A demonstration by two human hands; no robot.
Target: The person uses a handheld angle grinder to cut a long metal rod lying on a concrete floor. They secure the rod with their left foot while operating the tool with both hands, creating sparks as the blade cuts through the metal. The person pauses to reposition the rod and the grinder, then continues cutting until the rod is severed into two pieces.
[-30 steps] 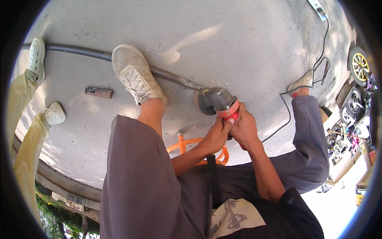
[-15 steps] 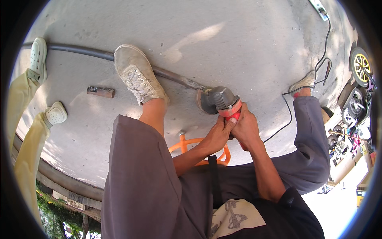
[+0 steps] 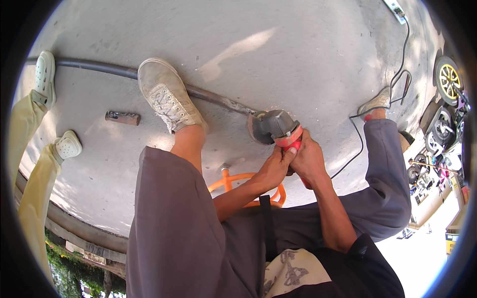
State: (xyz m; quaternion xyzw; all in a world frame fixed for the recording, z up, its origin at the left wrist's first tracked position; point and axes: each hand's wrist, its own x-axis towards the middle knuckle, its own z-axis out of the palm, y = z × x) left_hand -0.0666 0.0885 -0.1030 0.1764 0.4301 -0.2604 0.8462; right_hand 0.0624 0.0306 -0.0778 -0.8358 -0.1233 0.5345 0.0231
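Observation:
A red and grey angle grinder [image 3: 281, 125] is gripped by both of my hands. My left hand [image 3: 274, 166] wraps round its left side, and my right hand [image 3: 308, 158] closes over the red body; the fingers overlap and partly hide the handle. The grinder's guard and disc sit at the right end of a long dark metal pipe [image 3: 213, 97] on the ground. Tiny bright specks show around the grinder's head. My left shoe [image 3: 166, 92] rests across the pipe. The exact contact of disc and pipe is hidden by the tool's head.
A short pipe piece [image 3: 122, 117] lies left of my left shoe. A black cord [image 3: 358, 131] runs past my right shoe [image 3: 375, 103] to a white power strip [image 3: 396, 11]. An orange metal frame [image 3: 233, 178] is beneath me. Another person's pale clog [image 3: 68, 144] is left; parked motorbikes [image 3: 443, 126] stand right.
The picture has shifted slightly. The grinder's head sits a little farther right and lower against the pipe's end, and bright specks now show around it. Both hands keep their hold.

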